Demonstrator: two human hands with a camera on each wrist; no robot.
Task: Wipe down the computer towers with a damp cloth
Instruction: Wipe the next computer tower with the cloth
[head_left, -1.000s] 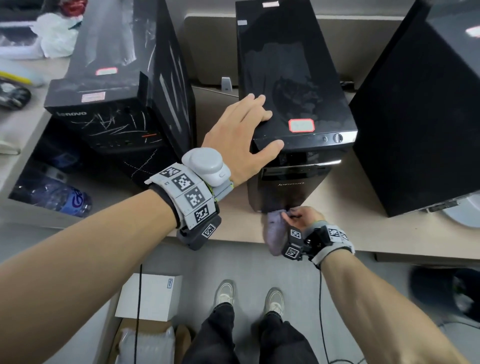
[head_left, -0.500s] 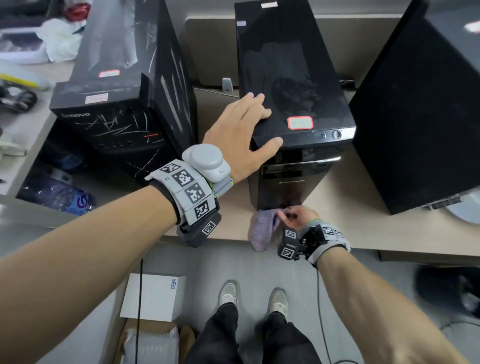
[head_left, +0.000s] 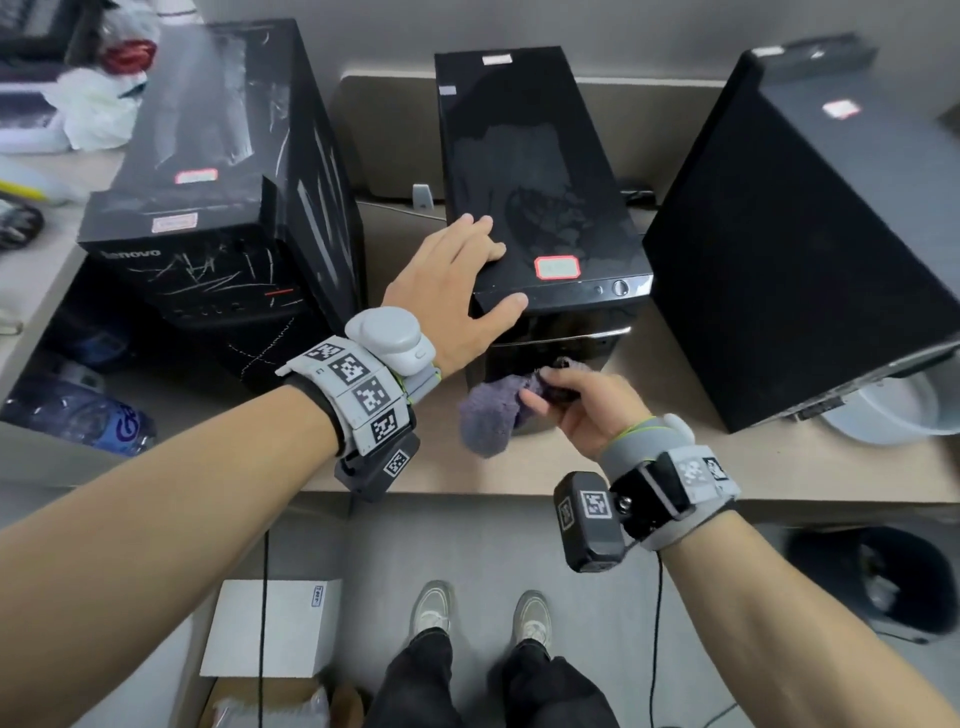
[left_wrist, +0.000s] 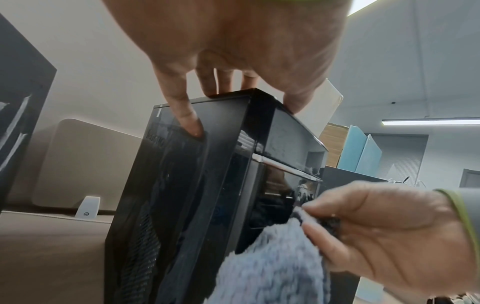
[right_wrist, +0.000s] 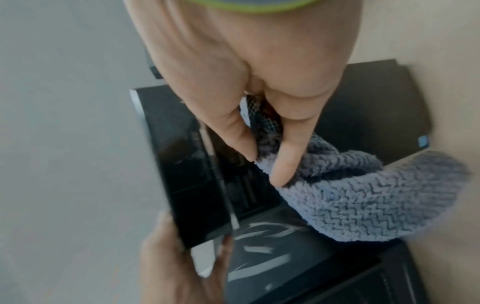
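The left hand (head_left: 447, 291) lies spread on the top front corner of the middle computer tower (head_left: 540, 208) (thumb over its front edge). The right hand (head_left: 587, 402) pinches a grey-blue cloth (head_left: 493, 410) against the tower's lower front, above the counter (head_left: 675, 457).

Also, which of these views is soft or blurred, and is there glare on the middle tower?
Head view: sharp, edges bowed; the middle tower shows a dull sheen. Left wrist: crisp, glossy reflections on its front. Right wrist: motion-blurred, especially the left hand; the cloth stays readable.
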